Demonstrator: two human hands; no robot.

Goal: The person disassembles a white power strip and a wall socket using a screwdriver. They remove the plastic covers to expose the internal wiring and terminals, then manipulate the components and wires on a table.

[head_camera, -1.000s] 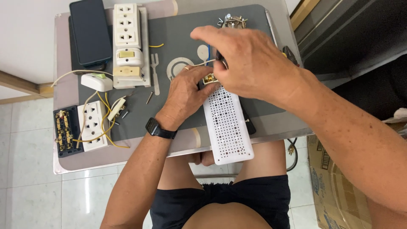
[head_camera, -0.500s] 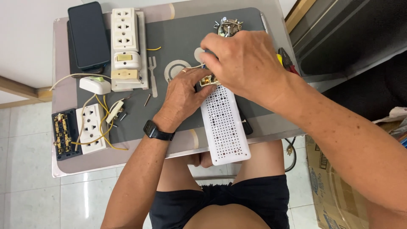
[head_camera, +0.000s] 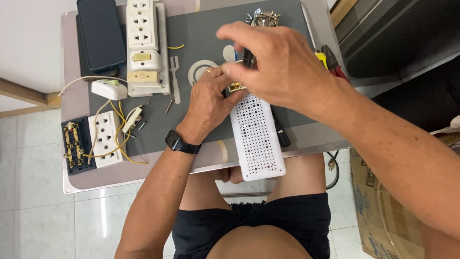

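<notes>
My left hand (head_camera: pixel 208 103), with a black watch on the wrist, rests on the grey mat (head_camera: pixel 201 48) and pinches a small brass part (head_camera: pixel 235 87) at the top end of a white perforated panel (head_camera: pixel 256 136). My right hand (head_camera: pixel 282 67) hovers just above it, fingers closed round a dark tool handle (head_camera: pixel 247 58) that points down at the brass part. The panel lies lengthwise and overhangs the table's near edge.
A white socket strip (head_camera: pixel 142 29) and a dark phone (head_camera: pixel 100 31) lie at the back left. An opened socket with yellow wires (head_camera: pixel 103 139), a white plug (head_camera: pixel 109 88), a white ring (head_camera: pixel 201 71), loose screws (head_camera: pixel 262 18) and pliers (head_camera: pixel 330 60) surround the mat. A cardboard box (head_camera: pixel 378 211) stands at right.
The right hand has shifted slightly over the panel's top end, still holding the tool. The left hand has stayed on the brass part.
</notes>
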